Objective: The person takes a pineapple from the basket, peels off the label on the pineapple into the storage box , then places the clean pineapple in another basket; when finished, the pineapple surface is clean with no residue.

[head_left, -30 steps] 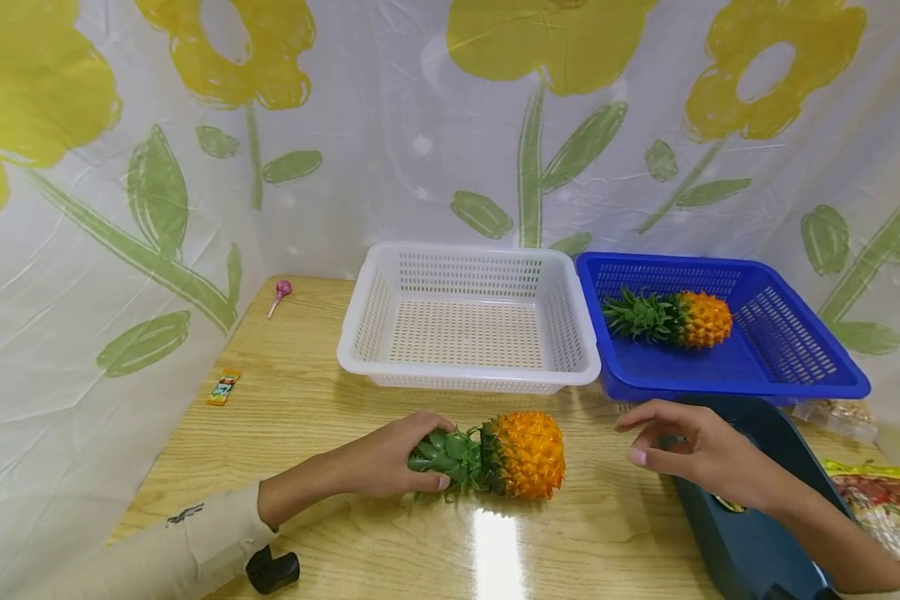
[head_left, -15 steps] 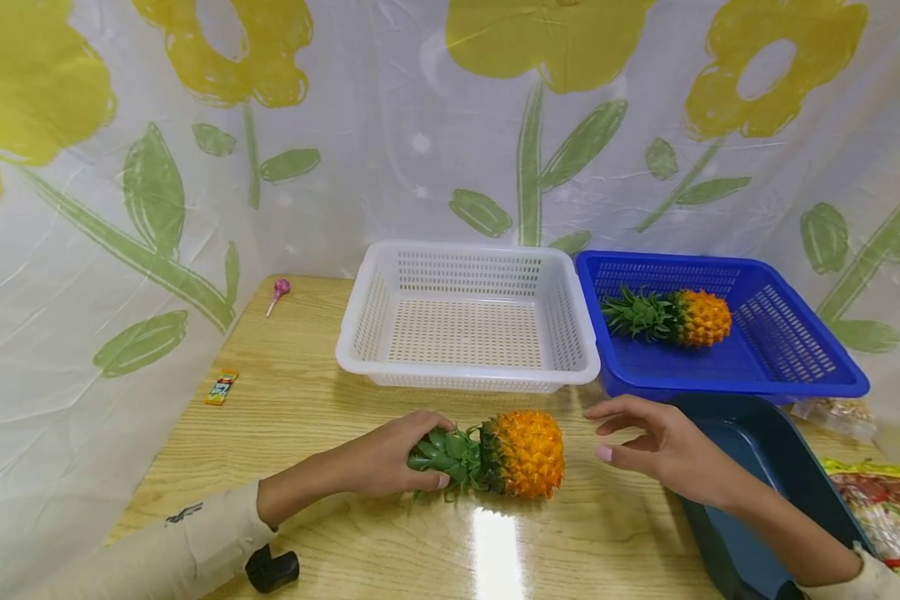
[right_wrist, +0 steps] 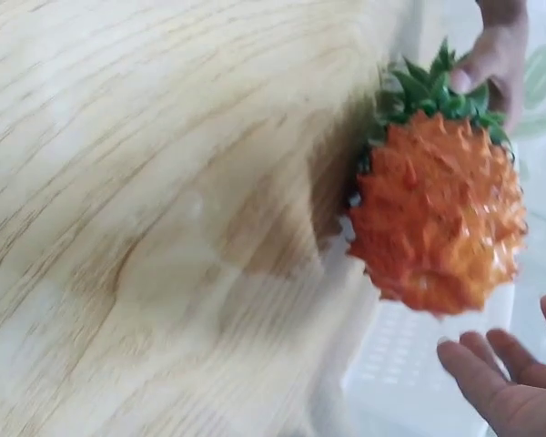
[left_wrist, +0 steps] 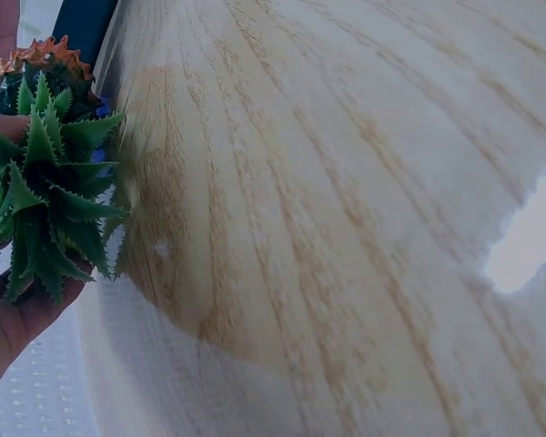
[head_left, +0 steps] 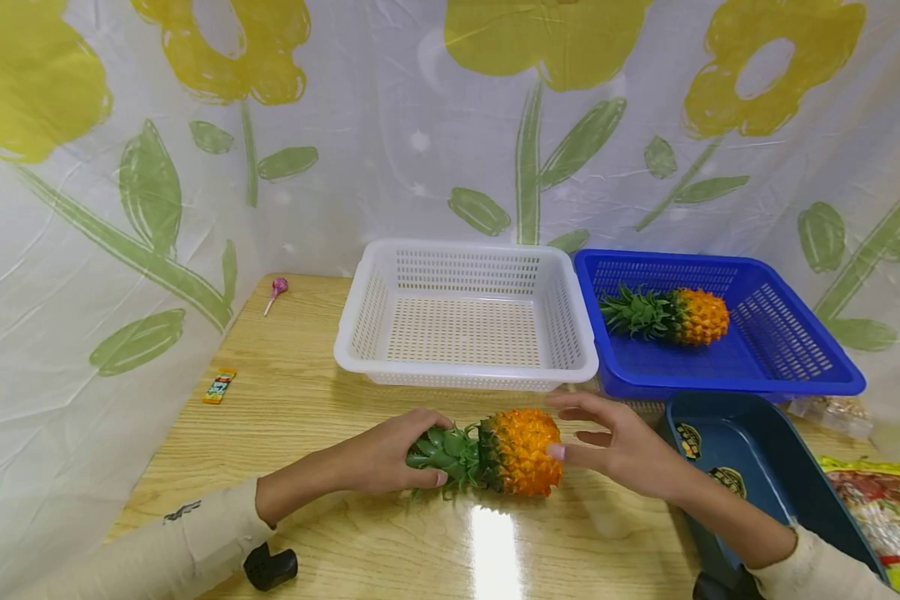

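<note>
On the wooden table lies a toy-like pineapple, orange with a green crown, its crown pointing left. My left hand grips the leafy crown, thumb on the near side and fingers on the far side; the left wrist view shows the green leaves between them. By the orange end is my right hand, fingers spread and loosely bent. The right wrist view shows a small gap between the right hand and the fruit. Behind the pineapple stands a white basket.
A blue basket holds a second pineapple. In front of it stands a dark teal tray with black-and-gold labelled items inside. At right lies a food packet. A lollipop and small yellow wrapper lie at left.
My right hand has moved left from over the teal tray to the orange end of the pineapple. The left hand has kept its grip on the crown without moving.
</note>
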Demonstrator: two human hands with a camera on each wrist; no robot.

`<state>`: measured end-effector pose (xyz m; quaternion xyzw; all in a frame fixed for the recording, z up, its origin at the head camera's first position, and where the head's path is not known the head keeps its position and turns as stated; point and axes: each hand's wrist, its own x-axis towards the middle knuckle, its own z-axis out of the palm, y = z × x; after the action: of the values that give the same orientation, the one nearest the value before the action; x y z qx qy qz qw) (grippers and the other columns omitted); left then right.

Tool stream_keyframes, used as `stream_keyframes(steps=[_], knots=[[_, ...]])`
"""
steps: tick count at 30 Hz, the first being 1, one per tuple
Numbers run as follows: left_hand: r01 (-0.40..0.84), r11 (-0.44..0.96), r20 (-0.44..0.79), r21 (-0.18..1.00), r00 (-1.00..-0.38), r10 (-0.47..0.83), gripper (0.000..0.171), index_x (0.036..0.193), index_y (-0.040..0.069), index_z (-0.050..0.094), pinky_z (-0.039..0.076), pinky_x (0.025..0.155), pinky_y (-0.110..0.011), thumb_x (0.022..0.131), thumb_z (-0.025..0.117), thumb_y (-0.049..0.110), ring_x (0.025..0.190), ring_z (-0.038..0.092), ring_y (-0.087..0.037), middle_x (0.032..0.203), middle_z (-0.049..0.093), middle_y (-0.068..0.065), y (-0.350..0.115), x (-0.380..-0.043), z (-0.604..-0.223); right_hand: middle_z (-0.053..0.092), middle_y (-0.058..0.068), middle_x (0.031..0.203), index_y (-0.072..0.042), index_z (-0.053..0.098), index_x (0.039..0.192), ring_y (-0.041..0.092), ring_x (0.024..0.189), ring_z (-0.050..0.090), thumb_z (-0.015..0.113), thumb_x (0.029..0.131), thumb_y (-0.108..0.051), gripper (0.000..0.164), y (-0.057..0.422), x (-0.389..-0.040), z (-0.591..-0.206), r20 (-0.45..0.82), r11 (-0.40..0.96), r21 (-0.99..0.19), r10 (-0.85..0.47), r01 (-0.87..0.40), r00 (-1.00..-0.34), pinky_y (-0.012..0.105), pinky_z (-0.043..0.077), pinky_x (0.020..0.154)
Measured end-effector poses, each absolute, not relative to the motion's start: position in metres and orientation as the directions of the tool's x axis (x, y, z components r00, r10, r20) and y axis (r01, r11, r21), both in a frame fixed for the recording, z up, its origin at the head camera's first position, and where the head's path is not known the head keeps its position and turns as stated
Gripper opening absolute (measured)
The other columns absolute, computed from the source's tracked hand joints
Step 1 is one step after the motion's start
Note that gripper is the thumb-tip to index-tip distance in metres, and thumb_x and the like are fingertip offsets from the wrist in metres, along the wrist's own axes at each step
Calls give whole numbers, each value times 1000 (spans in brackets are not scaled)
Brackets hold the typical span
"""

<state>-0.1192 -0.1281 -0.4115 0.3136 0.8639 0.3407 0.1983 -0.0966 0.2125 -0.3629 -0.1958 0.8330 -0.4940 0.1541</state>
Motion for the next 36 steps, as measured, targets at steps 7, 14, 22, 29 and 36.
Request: stream_keyframes(steps=[7, 14, 22, 29, 36], knots=[[404, 577, -134, 710, -727, 673, 57, 137, 16, 51, 49, 85, -30, 91, 73, 40, 103, 55, -13, 127, 55, -2, -129, -119, -412, 45, 14, 153, -18, 53, 143, 45, 138, 42, 75, 91, -32, 58, 198, -102, -369, -84, 473, -866, -457, -162, -885, 70, 38, 104], [414, 577, -125, 704, -727, 675, 56, 136, 17, 52, 50, 84, -29, 90, 73, 41, 102, 56, -12, 126, 56, 0, -129, -120, -414, 33, 15, 161, -20, 52, 145, 49, 143, 34, 78, 88, -35, 64, 184, -103, -375, -93, 494, -854, -458, -166, -884, 73, 36, 103], [423, 578, -117, 698, -729, 675, 55, 136, 17, 52, 48, 87, -31, 91, 73, 40, 104, 55, -12, 125, 56, 0, -128, -120, -413, 27, 16, 164, -21, 54, 145, 48, 149, 20, 83, 82, -41, 72, 165, -103, -381, -41, 527, -812, -478, -249, -877, 78, 21, 108], [408, 579, -131, 706, -728, 672, 55, 136, 18, 52, 48, 89, -32, 90, 73, 40, 106, 55, -12, 127, 56, 1, -128, -121, -413, 34, 17, 160, -21, 54, 145, 45, 144, 32, 87, 76, -43, 79, 157, -106, -386, -65, 553, -799, -471, -237, -880, 68, 34, 108], [428, 576, -113, 697, -727, 677, 56, 135, 16, 52, 49, 86, -31, 90, 73, 41, 103, 56, -12, 122, 58, 1, -128, -121, -414, 43, 18, 151, -18, 57, 142, 40, 133, 44, 93, 67, -41, 87, 156, -110, -391, -40, 571, -767, -497, -292, -867, 59, 44, 99]])
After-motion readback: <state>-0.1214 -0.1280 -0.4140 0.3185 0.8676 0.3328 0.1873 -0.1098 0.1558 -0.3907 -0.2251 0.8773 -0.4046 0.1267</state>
